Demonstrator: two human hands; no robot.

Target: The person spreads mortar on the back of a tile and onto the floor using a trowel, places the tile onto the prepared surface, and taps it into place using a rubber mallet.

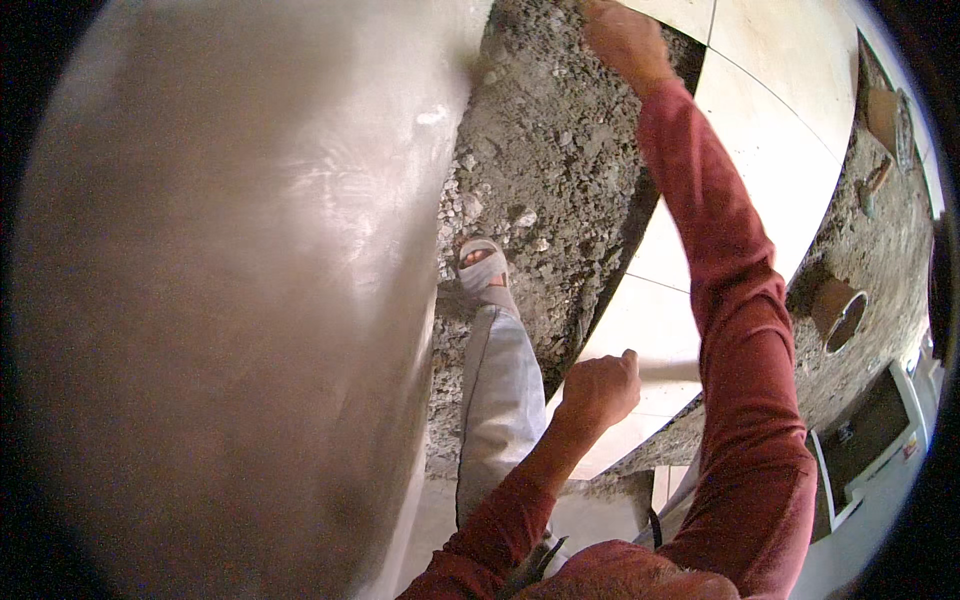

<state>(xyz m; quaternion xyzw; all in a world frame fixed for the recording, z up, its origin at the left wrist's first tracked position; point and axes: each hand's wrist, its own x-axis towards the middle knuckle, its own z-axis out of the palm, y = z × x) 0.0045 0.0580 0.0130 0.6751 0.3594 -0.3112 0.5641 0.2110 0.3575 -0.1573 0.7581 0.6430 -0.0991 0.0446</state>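
My left hand (600, 390) is curled into a fist with the thumb uppermost, above the near end of the pale floor tiles (645, 310). Whatever it may hold is hidden. Stretched far forward, my right hand (628, 45) is at the top edge of the picture, over the border between the rough grey mortar bed (560, 130) and the tiles. Its fingers look bent together, partly cut off and blurred, so anything in them cannot be made out. Red sleeves cover both arms.
A smooth brown-grey wall (230, 300) fills the left side. My sandalled foot (485, 268) stands on the mortar beside it. Right of the tiles lie a bucket (838, 312), another container (885, 118), a small tool (874, 187) and a white-framed object (880, 450).
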